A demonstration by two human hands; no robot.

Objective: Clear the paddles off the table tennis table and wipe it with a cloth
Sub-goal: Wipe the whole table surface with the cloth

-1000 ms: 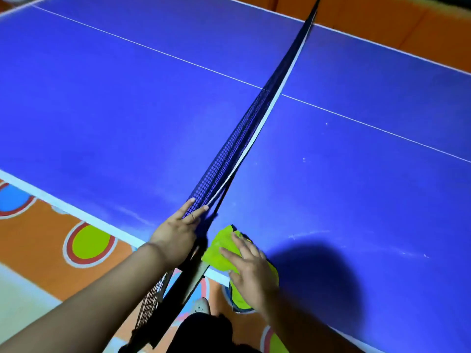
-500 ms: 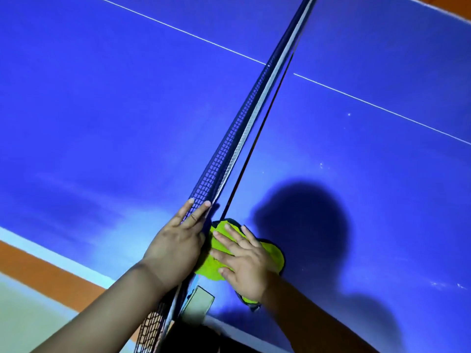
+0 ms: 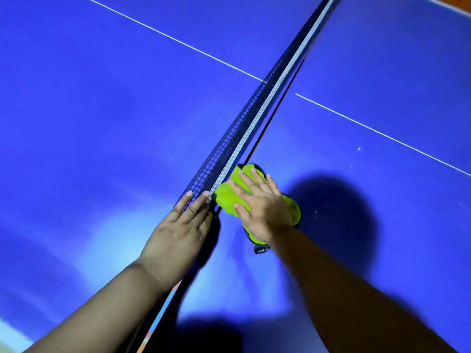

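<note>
Since the earlier frame, the right hand (image 3: 262, 207) is sliding the yellow-green cloth (image 3: 229, 197) farther along the net (image 3: 244, 128), toward one o'clock from the near edge. That hand is pressing flat, fingers spread, not clenching. The left hand (image 3: 178, 233) is lying open, fingertips touching the net's top tape. No paddles are showing, so wiping is underway; next, the blue table tennis table (image 3: 102, 123) likely needs continued strokes along the net base.
</note>
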